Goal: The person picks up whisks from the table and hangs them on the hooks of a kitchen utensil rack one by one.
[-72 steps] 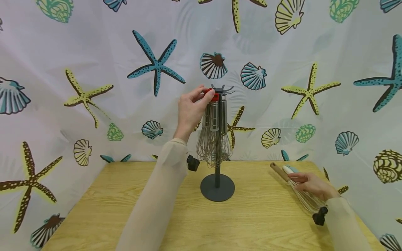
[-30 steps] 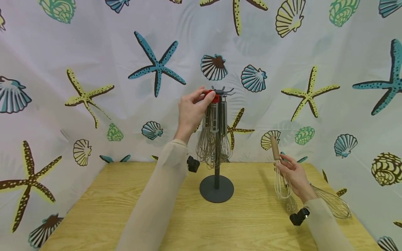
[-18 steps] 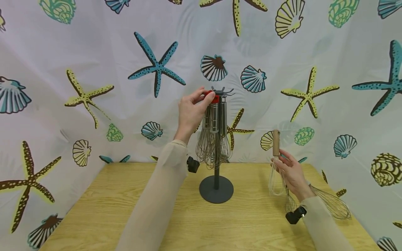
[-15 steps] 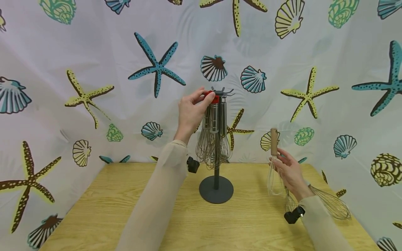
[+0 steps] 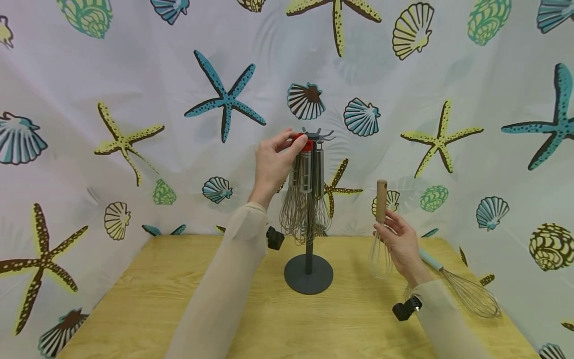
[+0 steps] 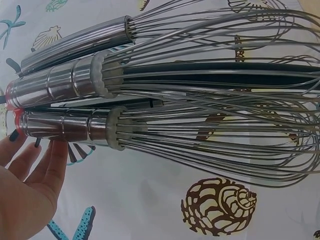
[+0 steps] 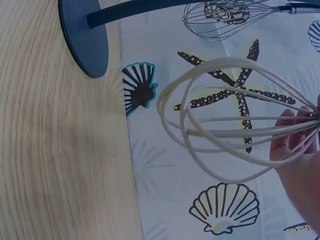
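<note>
At the top of a dark whisk stand (image 5: 308, 281), my left hand (image 5: 271, 167) pinches the red end (image 5: 308, 145) of a steel-handled whisk between thumb and fingers. Several steel-handled whisks hang there, wires down; in the left wrist view, a second red-ended whisk (image 6: 60, 84) and an all-steel one (image 6: 80, 44) hang close beside the nearest. My right hand (image 5: 400, 245) grips a wooden-handled whisk (image 5: 381, 201) at the top of its wires, holding it upright above the table, handle up. Its pale, thick wire loops (image 7: 220, 131) point down, right of the stand.
A whisk with a light blue handle (image 5: 431, 260) lies on the wooden table (image 5: 179, 299) at the right, beyond my right forearm. Wires of another whisk (image 5: 407, 293) show partly behind the right wrist. A patterned curtain (image 5: 148, 75) encloses the back and sides.
My right hand has picked the wooden-handled whisk up off the table, turned it upright and carried it left toward the stand. My left hand has stayed at the stand's top.
</note>
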{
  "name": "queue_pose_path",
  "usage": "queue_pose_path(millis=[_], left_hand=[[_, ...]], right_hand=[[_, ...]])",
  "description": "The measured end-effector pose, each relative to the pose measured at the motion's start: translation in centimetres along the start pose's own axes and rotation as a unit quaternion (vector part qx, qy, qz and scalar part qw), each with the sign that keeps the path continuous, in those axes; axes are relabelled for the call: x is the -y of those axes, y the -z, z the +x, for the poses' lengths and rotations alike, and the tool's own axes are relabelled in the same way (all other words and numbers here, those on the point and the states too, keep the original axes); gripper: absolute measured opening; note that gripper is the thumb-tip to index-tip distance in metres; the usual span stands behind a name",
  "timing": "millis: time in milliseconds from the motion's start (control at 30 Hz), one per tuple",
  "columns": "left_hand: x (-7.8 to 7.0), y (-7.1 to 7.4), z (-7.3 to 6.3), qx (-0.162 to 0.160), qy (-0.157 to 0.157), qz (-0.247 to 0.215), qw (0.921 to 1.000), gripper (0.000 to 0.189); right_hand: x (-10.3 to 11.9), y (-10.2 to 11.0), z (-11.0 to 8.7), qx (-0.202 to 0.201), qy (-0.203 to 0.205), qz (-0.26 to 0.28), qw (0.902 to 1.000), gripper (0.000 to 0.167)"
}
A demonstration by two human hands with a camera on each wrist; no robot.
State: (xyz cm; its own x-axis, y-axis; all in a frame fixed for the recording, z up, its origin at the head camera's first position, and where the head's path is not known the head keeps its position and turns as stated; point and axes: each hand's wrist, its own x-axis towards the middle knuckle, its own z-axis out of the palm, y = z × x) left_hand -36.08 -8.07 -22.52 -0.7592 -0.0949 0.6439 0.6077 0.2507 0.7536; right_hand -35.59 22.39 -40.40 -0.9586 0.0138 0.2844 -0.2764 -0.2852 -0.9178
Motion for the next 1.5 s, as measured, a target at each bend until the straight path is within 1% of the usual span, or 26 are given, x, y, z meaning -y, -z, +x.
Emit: queue_pose_path(millis=[167,367,467,600,733,833,933,1067,1233,1500], left_hand=[[0.0,0.1,-0.1,0.000,0.005,-0.004,1.0000,0.048],[0.0,0.1,-0.2,-0.001,0.003,-0.002,1.0000,0.047],[0.0,0.1,-0.2,0.000,0.000,-0.001,1.0000,0.046],[-0.1,0.0,-0.1,-0.001,-0.003,-0.002,1.0000,0.046],[-0.2,0.1,0.0,-0.002,-0.006,-0.002,1.0000,0.045],[-0.2,0.1,0.0,-0.002,-0.005,-0.006,1.0000,0.044],[0.0,0.1,0.0,-0.001,-0.001,-0.007,1.0000,0.045],[0.2,0.1,-0.1,0.002,0.001,-0.005,1.0000,0.046],[0.3,0.1,-0.1,0.002,-0.001,-0.001,1.0000,0.048],[0.1,0.2,-0.1,0.001,-0.002,0.006,1.0000,0.047]], right_hand=[[-0.1,-0.9,0.2,-0.012,0.012,-0.002,0.9999,0.045],[0.1,-1.7,0.3,-0.015,0.023,0.003,0.9996,0.042],[0.4,-2.2,0.3,-0.015,0.033,-0.004,0.9993,0.044],[0.9,-2.7,0.4,0.004,0.052,-0.013,0.9985,0.050],[1.6,-3.5,0.5,0.034,0.073,-0.004,0.9967,0.051],[1.9,-4.2,0.5,0.040,0.078,0.003,0.9961,0.049],[2.2,-4.7,0.6,0.038,0.075,0.003,0.9964,0.048],[2.4,-5.3,0.5,0.041,0.078,-0.012,0.9960,0.046],[2.9,-6.2,0.7,0.046,0.099,-0.041,0.9932,0.045],[3.8,-7.5,0.7,0.014,0.130,-0.093,0.9870,0.046]])
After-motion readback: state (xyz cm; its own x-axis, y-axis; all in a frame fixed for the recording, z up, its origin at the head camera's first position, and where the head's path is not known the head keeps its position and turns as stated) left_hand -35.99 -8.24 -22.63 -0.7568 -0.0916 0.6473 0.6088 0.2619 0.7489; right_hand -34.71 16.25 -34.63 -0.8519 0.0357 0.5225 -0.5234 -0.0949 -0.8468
